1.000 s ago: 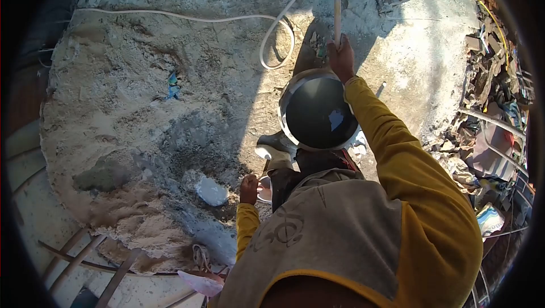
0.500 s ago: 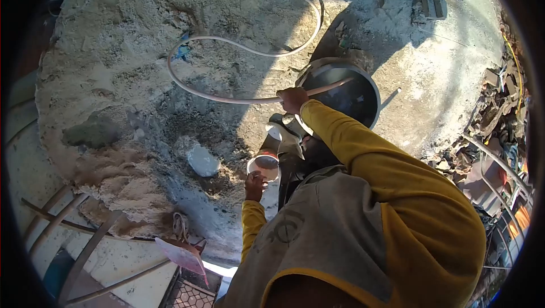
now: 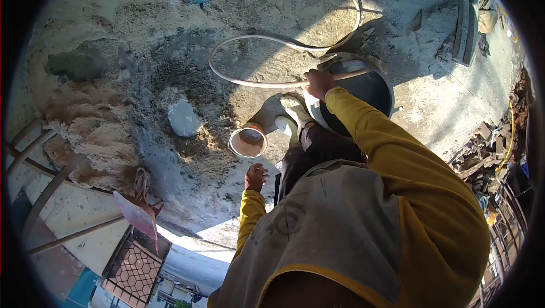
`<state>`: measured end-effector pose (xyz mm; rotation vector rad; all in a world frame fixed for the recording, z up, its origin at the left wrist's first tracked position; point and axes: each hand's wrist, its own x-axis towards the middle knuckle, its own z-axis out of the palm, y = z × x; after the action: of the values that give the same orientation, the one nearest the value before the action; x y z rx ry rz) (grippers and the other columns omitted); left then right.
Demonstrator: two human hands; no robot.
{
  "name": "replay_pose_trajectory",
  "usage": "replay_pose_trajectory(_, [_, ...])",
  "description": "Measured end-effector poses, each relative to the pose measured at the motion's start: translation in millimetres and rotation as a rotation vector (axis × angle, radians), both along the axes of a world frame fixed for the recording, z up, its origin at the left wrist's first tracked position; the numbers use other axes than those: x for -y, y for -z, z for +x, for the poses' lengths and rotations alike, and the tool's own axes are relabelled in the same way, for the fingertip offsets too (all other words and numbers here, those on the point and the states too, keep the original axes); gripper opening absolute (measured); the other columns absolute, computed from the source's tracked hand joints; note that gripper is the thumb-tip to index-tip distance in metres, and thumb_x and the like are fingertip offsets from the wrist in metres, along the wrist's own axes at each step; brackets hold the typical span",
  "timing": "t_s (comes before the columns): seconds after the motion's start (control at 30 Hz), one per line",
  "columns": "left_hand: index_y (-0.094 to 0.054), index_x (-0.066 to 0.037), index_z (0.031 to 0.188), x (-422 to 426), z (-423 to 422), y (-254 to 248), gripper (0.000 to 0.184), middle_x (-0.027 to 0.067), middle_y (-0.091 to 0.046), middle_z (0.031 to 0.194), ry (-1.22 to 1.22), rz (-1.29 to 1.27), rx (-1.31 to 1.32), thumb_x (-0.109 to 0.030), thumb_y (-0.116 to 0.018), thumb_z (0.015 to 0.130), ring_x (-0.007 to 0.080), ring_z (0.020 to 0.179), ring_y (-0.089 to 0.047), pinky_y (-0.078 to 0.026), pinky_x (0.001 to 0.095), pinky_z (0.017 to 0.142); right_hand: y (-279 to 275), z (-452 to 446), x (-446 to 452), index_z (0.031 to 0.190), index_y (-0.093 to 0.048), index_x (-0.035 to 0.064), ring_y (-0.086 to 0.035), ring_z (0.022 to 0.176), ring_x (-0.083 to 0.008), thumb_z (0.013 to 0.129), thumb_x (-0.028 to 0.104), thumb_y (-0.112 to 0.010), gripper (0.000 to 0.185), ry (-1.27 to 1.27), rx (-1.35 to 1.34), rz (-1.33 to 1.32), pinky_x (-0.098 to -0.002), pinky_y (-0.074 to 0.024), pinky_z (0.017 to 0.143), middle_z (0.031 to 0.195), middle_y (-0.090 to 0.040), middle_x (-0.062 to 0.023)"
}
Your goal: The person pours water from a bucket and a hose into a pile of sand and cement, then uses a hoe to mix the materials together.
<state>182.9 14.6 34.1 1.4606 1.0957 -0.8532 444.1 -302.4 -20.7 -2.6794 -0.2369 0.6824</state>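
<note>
A pale hose (image 3: 267, 84) is gripped in my right hand (image 3: 319, 84). The hose end reaches over the large dark round tub (image 3: 366, 95), whose inside is shaded. Below and left of the tub, my left hand (image 3: 256, 177) hangs just under a small reddish-brown bucket (image 3: 248, 141). Its fingers are loosely bent and somewhat apart, with nothing visible between them. The bucket stands upright on the ground, apart from this hand, beside my light boots (image 3: 295, 112).
A white patch (image 3: 184, 118) lies on rough ground at the left, near a heap of sandy material (image 3: 93, 118). A pink-edged shovel blade (image 3: 136, 211) and curved bars are lower left. Rubble (image 3: 488, 149) lines the right, below a grey beam (image 3: 466, 21).
My right hand first held a raised pole-like length, then swung the hose over the tub. My left hand has come away from the bucket. The view has shifted.
</note>
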Motion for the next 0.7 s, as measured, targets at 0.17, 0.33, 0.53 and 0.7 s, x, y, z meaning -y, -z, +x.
replay_pose_trajectory(0.17, [-0.053,-0.005,0.111,2,-7,6,0.029,0.0074,-0.065,0.085,-0.074,-0.032,-0.009,-0.022,-0.056,0.088,0.0151,0.067,-0.064,-0.046,0.0252,0.051,-11,17,-16,0.095,-0.068,0.0163,-0.06,0.094,-0.0227,0.069,0.019,-0.065,0.026,-0.155,0.043,-0.101,-0.0449,-0.0366,0.087,0.093,-0.062,-0.0046])
replay_pose_trajectory(0.33, [-0.053,-0.005,0.112,-3,-21,0,0.027,0.0078,-0.065,0.088,-0.083,-0.002,-0.029,-0.019,-0.053,0.089,0.0158,0.068,-0.064,-0.046,0.0257,0.051,-4,7,-16,0.095,-0.067,0.017,-0.059,0.097,-0.0218,0.07,0.023,-0.066,0.025,-0.155,-0.009,-0.164,-0.0452,-0.0335,0.091,0.1,-0.059,-0.0056])
replay_pose_trajectory(0.53, [-0.052,-0.005,0.113,-9,-34,7,0.026,0.0086,-0.065,0.09,-0.112,-0.006,-0.092,-0.018,-0.052,0.091,0.0169,0.067,-0.065,-0.046,0.0266,0.05,13,-42,-4,0.093,-0.065,0.0136,-0.055,0.103,-0.0206,0.073,0.023,-0.063,0.022,-0.282,0.164,-0.018,-0.0489,-0.0281,0.097,0.104,-0.057,-0.0043])
replay_pose_trajectory(0.7, [-0.052,-0.005,0.112,-5,-25,10,0.026,0.0078,-0.065,0.089,-0.081,-0.031,-0.06,-0.02,-0.053,0.091,0.0162,0.067,-0.064,-0.046,0.0265,0.051,-12,-68,-12,0.087,-0.067,0.0132,-0.053,0.106,-0.0212,0.075,0.015,-0.057,0.016,-0.354,0.035,-0.023,-0.046,-0.028,0.1,0.109,-0.056,-0.0059])
